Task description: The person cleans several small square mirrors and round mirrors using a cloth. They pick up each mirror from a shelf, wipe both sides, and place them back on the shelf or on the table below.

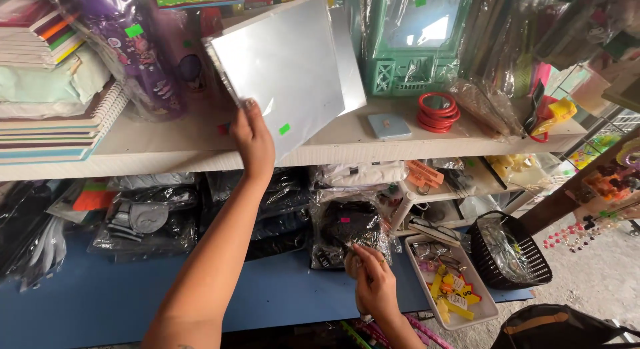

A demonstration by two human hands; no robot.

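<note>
My left hand (252, 137) is raised to the white shelf (167, 149) and grips the lower left edge of a flat white board wrapped in clear plastic (287, 62), which leans tilted on the shelf with a small green sticker near its bottom. My right hand (373, 282) is lower, over the blue table (100, 296), and pinches the corner of a clear plastic bag holding a dark item (347, 229).
Stacked notebooks (53, 116) lie at the shelf's left, red rings (438, 110) and a green plastic crate (413, 42) at its right. Below lie several plastic-wrapped packs (147, 219), a white tray of small items (453, 289) and a black basket (510, 252).
</note>
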